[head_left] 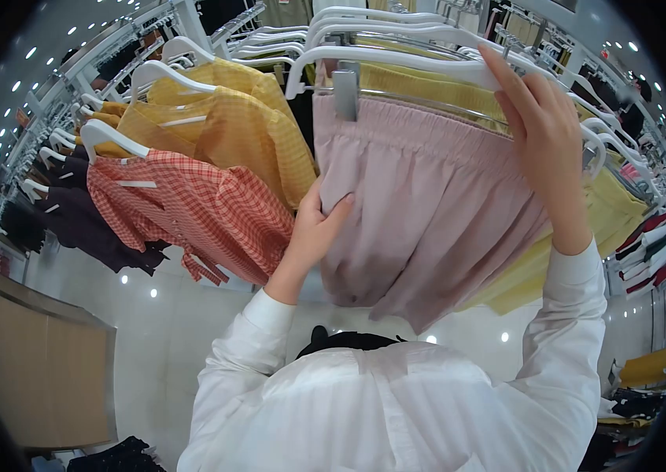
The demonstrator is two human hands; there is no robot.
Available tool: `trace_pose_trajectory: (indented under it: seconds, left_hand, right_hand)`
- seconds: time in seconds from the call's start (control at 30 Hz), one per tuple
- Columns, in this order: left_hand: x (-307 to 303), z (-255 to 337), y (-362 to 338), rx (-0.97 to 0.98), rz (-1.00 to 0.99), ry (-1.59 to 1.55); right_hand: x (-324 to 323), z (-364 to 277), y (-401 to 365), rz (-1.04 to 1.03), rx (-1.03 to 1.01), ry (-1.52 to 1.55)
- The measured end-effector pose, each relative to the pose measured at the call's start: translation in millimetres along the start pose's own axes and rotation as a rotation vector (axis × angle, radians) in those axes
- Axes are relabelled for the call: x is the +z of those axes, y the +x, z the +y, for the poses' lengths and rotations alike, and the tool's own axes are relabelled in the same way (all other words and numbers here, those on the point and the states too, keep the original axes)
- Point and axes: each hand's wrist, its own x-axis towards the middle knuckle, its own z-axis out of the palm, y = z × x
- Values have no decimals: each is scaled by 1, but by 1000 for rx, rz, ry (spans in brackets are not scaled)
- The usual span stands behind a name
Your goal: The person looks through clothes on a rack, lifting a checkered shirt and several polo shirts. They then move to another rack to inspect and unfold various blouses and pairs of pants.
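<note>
Pale pink elastic-waist pants (427,181) hang in front of me, clipped to a white hanger (404,59) by a metal clip (346,93). My left hand (323,224) pinches their left side edge, thumb on the front and the other fingers mostly hidden behind the cloth. At the hanger's right end, my right hand (541,118) is closed around it, with the index finger lying along the top. Yellow bottoms (608,208) hang behind the pink pair and stick out to the right.
On the left hang a red checked blouse (199,197), yellow checked tops (250,126) and dark garments (85,220). More white hangers (380,17) crowd the rail behind. A wooden panel (38,362) stands at lower left on the shiny floor (167,346). Folded clothes (647,368) lie at lower right.
</note>
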Motion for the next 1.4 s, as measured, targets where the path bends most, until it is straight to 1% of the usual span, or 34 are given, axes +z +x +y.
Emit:
trace_pose_trajectory:
  seconds: [0.07, 0.17, 0.23, 0.27, 0.33, 0.47, 0.57, 0.63, 0.67, 0.73, 0.87, 0.93, 0.97, 1.03, 1.07, 1.13, 1.17, 1.23, 1.27, 1.3, 1.37, 1.4]
  left_hand:
    - [-5, -4, 3, 3, 14, 18]
    - [-12, -10, 7, -13, -35, -51]
    - [-16, -17, 8, -108, -39, -106]
    - [-17, -21, 8, -108, -38, -105]
    - [-19, -31, 4, -216, -47, -93]
    - [-25, -45, -7, -259, -54, -58]
    - [-34, -43, -13, -272, -34, -73]
    - [-39, -42, -16, -342, -3, -144]
    - [-42, -41, -19, -339, 6, -141]
    - [-44, -42, -23, -418, 29, -106]
    - [-49, -49, -29, -384, 38, -147]
    - [-55, -50, -24, -251, 29, -384]
    - [-56, -50, -21, -254, 32, -382]
    - [-55, -43, -11, -227, 146, -421]
    - [-53, -45, -5, -228, 146, -420]
    - [-43, -51, 11, -144, 496, -100]
    - [-38, -54, 22, -145, 492, -99]
    - [-34, -60, 45, 47, 806, 401]
    - [-38, -61, 59, 50, 833, 527]
    - [-42, -62, 69, 55, 839, 535]
    - [-48, -65, 85, 76, 949, 670]
    - [-52, -71, 89, 129, 1013, 719]
  right_hand:
    - [7, 2, 2, 18, -3, 8]
    - [13, 6, 3, -4, 17, 18]
    - [15, 8, 4, -31, -6, -1]
    - [15, 6, 6, -29, -6, 1]
    - [16, 1, 11, -70, 28, 7]
    - [26, 9, 5, -57, 31, -20]
    - [28, 8, 8, 10, 9, 21]
    - [25, 6, 9, -14, 30, 61]
    - [24, 5, 10, -8, 26, 69]
    - [23, 3, 10, -15, 53, 96]
    - [22, 3, 9, -13, 64, 115]
    - [21, 2, 9, -7, 52, 103]
    - [21, 2, 8, -8, 53, 107]
    - [22, 2, 8, 13, 45, 110]
    - [22, 2, 8, 13, 46, 111]
    - [21, 2, 7, 13, 49, 110]
    - [20, 3, 6, 12, 52, 108]
    - [21, 3, 4, 6, 53, 81]
    - [21, 3, 4, 10, 56, 87]
    - [22, 3, 4, 9, 56, 75]
    - [22, -2, 4, 13, 54, 67]
    - [20, -5, 4, 22, 74, 6]
